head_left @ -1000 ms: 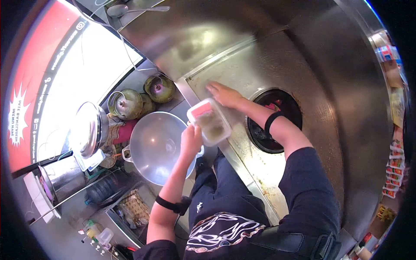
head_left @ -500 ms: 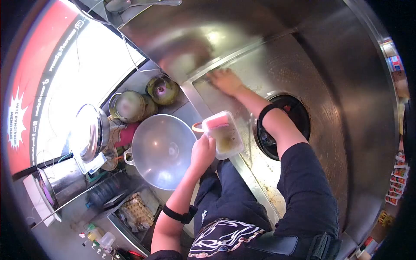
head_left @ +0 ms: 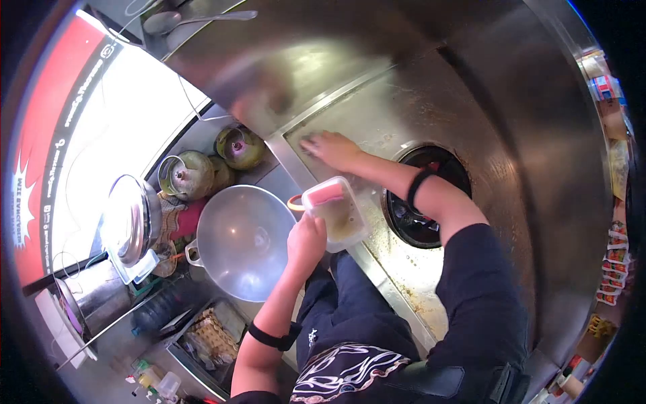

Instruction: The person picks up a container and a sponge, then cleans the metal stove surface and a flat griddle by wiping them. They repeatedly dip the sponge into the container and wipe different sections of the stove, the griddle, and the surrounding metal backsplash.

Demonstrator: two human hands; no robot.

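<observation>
A clear plastic tub [head_left: 359, 210] is holding a pink piece [head_left: 324, 192] and cloudy liquid, and is hanging just beside the edge of the metal counter [head_left: 387, 138]. The left hand [head_left: 307, 240] is gripping its near side; an orange loop [head_left: 294, 203] is showing beside it. The tub is probably feeling light, thin-walled and slick if wet, its contents favouring a level hold by the firm rim. The right hand [head_left: 331, 149] is touching the counter near its corner, fingers blurred; whether it is holding anything, I cannot tell. Beyond the left hand, a wide metal pan [head_left: 235, 266] is sitting open.
</observation>
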